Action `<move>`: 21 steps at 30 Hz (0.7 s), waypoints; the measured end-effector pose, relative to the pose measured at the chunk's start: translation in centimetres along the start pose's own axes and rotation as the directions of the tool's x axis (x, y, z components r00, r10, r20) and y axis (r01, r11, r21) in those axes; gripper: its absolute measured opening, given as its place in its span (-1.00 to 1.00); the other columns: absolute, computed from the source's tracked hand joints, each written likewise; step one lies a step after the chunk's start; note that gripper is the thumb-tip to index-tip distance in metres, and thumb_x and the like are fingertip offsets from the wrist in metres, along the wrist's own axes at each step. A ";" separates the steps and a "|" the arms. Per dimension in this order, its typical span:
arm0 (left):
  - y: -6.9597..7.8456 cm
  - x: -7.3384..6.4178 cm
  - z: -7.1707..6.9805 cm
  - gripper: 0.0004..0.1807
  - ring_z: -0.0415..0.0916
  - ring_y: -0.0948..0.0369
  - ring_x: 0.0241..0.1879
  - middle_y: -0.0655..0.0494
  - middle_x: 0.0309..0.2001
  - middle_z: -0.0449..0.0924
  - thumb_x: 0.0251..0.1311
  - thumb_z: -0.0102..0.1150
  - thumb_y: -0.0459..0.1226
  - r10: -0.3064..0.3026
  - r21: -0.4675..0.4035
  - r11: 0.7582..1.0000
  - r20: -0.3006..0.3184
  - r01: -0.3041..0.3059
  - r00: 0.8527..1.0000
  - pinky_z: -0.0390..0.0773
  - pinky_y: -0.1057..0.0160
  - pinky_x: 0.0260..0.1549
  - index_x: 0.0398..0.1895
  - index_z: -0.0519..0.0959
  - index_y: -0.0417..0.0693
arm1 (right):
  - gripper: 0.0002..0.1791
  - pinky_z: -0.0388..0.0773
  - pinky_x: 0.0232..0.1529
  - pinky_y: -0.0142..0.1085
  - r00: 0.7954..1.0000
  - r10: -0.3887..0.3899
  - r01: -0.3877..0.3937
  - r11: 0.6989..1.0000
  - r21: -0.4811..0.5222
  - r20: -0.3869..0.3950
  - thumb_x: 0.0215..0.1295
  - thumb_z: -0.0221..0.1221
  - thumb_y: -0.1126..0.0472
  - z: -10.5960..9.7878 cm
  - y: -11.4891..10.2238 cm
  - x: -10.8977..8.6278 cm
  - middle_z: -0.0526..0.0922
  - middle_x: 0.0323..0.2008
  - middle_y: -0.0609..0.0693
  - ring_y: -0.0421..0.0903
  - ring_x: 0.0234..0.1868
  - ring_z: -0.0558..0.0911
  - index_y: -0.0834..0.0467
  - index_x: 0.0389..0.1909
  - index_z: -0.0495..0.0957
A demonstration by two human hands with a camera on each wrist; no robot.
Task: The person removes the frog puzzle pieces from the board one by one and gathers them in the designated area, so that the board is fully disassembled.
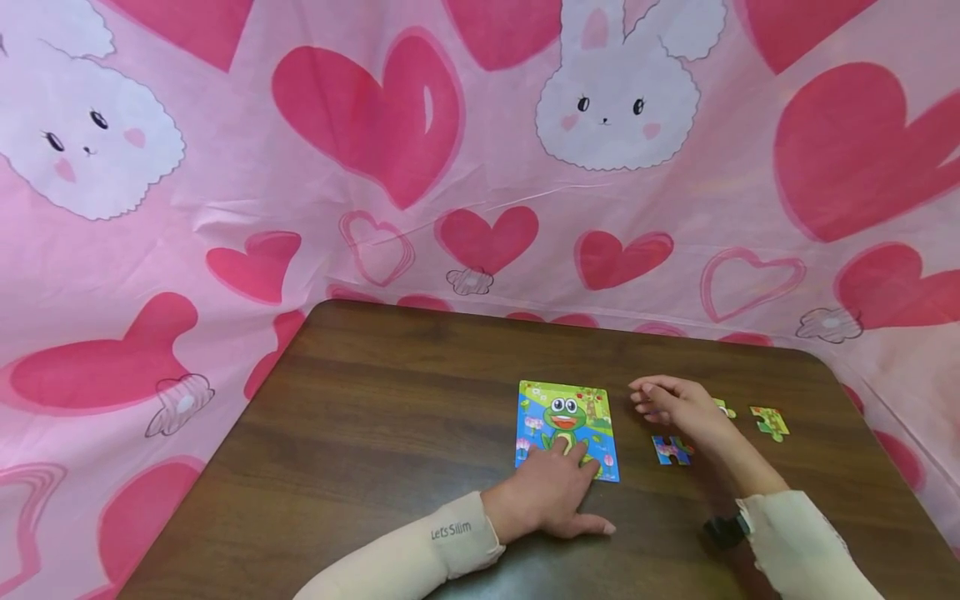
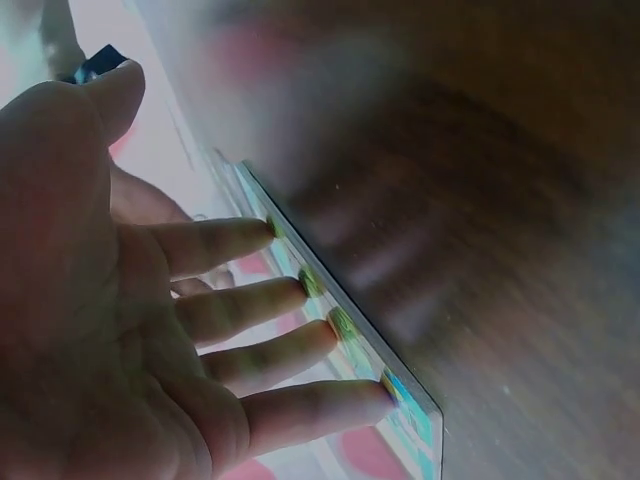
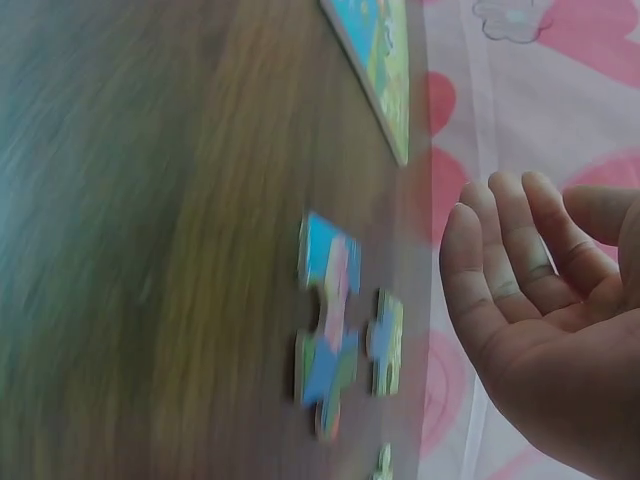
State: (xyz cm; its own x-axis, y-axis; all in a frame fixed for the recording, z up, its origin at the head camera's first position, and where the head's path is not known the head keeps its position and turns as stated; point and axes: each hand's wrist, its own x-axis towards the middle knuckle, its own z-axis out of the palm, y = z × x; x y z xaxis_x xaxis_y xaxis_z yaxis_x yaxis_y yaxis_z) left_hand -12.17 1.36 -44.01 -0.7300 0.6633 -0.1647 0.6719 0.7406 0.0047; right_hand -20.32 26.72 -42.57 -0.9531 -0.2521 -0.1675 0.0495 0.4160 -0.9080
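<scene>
My left hand [image 1: 551, 492] rests on the lower part of a puzzle board [image 1: 540, 400] printed with a smiling green frog. In the left wrist view its straight, spread fingertips touch the printed face of the board [image 2: 422, 425]. My right hand [image 1: 686, 408] hovers over the table to the right of the board, its fingers loosely bent and nothing in them. Just below it lies a blue and pink jigsaw piece [image 1: 664, 451]. A yellow-green piece [image 1: 771, 422] lies further right, and another piece [image 1: 725, 407] is partly hidden behind the right hand.
The brown wooden table [image 1: 360, 433] has rounded far corners. A pink cloth [image 1: 510, 183] with hearts and white rabbits hangs behind and beside it. A small black device [image 1: 726, 531] shows at the right wrist, below the light sleeve [image 1: 806, 542].
</scene>
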 end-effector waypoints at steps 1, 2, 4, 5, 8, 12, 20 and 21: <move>0.0 0.0 0.0 -0.12 0.41 0.13 0.30 0.18 0.41 0.40 0.15 -0.13 0.56 0.001 -0.007 1.000 0.003 -0.001 1.000 0.63 0.00 0.01 0.37 0.44 0.30 | -0.43 0.69 -0.05 -0.29 1.000 0.008 -0.008 1.000 0.018 0.009 0.61 -0.03 0.00 0.2 -0.1 0.2 0.70 0.01 0.19 -0.14 -0.06 0.74 0.43 0.29 0.41; 0.0 0.0 0.0 -0.12 0.40 0.13 0.31 0.18 0.41 0.39 0.15 -0.14 0.56 0.000 -0.014 1.000 0.007 0.000 1.000 0.62 -0.01 0.02 0.37 0.43 0.31 | -0.43 0.69 -0.04 -0.28 1.000 0.013 -0.014 0.999 0.034 0.021 0.61 -0.03 0.01 0.4 -0.2 0.5 0.71 0.01 0.17 -0.15 -0.06 0.74 0.43 0.30 0.40; 0.0 -0.1 0.0 -0.13 0.39 0.12 0.32 0.18 0.41 0.38 0.15 -0.14 0.56 0.000 -0.022 1.000 0.011 0.000 1.000 0.62 -0.02 0.03 0.38 0.43 0.32 | -0.42 0.69 -0.03 -0.27 0.999 0.021 -0.023 0.998 0.062 0.040 0.61 -0.03 0.01 0.9 -0.4 0.9 0.71 0.02 0.16 -0.15 -0.05 0.75 0.44 0.30 0.39; 0.0 -0.1 0.0 -0.13 0.38 0.12 0.32 0.18 0.41 0.38 0.15 -0.14 0.56 -0.001 -0.027 1.000 0.013 0.001 1.000 0.62 -0.02 0.04 0.38 0.43 0.33 | -0.42 0.69 -0.03 -0.26 0.999 0.022 -0.025 0.997 0.072 0.047 0.61 -0.03 0.01 1.1 -0.4 1.1 0.71 0.03 0.16 -0.14 -0.05 0.75 0.44 0.31 0.39; -0.1 -0.2 -0.1 -0.15 0.37 0.13 0.32 0.18 0.38 0.39 0.15 -0.12 0.55 -0.004 -0.039 0.999 0.013 0.005 1.000 0.61 -0.02 0.04 0.37 0.43 0.36 | -0.41 0.69 -0.02 -0.25 0.997 0.020 -0.026 0.995 0.091 0.071 0.61 -0.03 0.01 1.7 -0.6 1.7 0.69 0.05 0.22 -0.10 -0.03 0.75 0.46 0.32 0.37; -0.1 -0.3 0.0 -0.17 0.38 0.15 0.28 0.19 0.33 0.42 0.15 -0.09 0.54 -0.007 -0.054 0.998 0.010 0.008 1.000 0.61 0.00 0.01 0.37 0.43 0.38 | -0.44 0.69 0.00 -0.23 0.994 0.021 -0.030 0.996 0.084 0.104 0.61 -0.02 0.04 2.8 -0.9 2.5 0.67 0.07 0.27 -0.04 -0.01 0.75 0.45 0.32 0.39; 0.0 -0.4 -0.2 -0.17 0.40 0.15 0.27 0.19 0.30 0.43 0.14 -0.07 0.53 -0.014 -0.060 0.998 0.023 0.015 1.000 0.60 -0.03 0.02 0.36 0.42 0.37 | -0.51 0.69 0.02 -0.17 0.983 0.011 -0.022 0.998 0.058 0.182 0.60 0.00 0.13 5.3 -1.6 4.4 0.67 0.04 0.35 0.02 -0.05 0.75 0.47 0.26 0.44; 0.0 -0.5 -0.2 -0.17 0.39 0.14 0.28 0.18 0.31 0.42 0.15 -0.07 0.53 -0.013 -0.059 0.998 0.026 0.015 1.000 0.60 -0.04 0.03 0.37 0.42 0.37 | -0.52 0.69 0.02 -0.18 0.982 0.014 -0.024 0.998 0.052 0.186 0.60 0.00 0.13 5.6 -1.6 4.6 0.68 0.03 0.34 0.01 -0.06 0.75 0.47 0.25 0.45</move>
State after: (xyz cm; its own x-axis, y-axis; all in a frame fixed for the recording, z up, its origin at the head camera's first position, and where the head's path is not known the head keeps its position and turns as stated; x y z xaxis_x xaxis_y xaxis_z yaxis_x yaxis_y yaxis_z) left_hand -11.83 1.11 -43.72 -0.7351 0.6506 -0.1908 0.6526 0.7552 0.0609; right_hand -23.07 20.02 -44.01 -0.8800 -0.4048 -0.2484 0.0877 0.3754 -0.9227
